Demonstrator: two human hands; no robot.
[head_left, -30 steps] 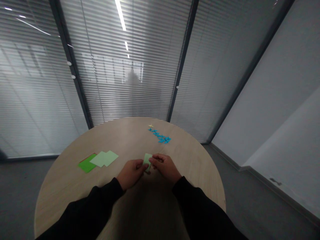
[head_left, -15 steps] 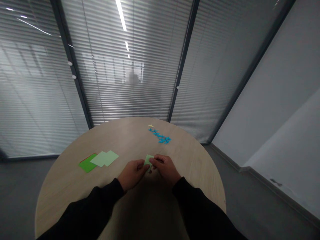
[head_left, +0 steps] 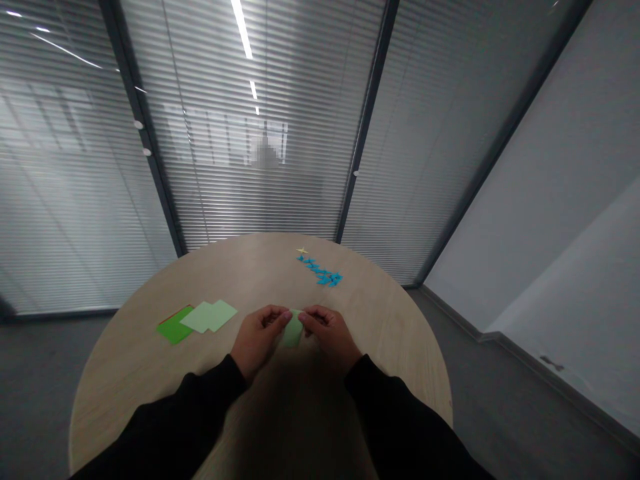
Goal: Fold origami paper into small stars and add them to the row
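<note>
Pinching grip, both hands: left hand (head_left: 259,339) and right hand (head_left: 330,335) closed at the fingertips on one pale green paper rectangle (head_left: 293,331), over the near part of a round light-wood table (head_left: 395,333). Left on that table, two pale green paper sheets (head_left: 208,316) overlap a bright green paper sheet (head_left: 175,325); far side: cyan paper pieces (head_left: 320,271).

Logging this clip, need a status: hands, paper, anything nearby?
Left hand and right hand pinching pale green paper slip above table. Green sheets left of hands. Blue paper pieces at far side of round table.
</note>
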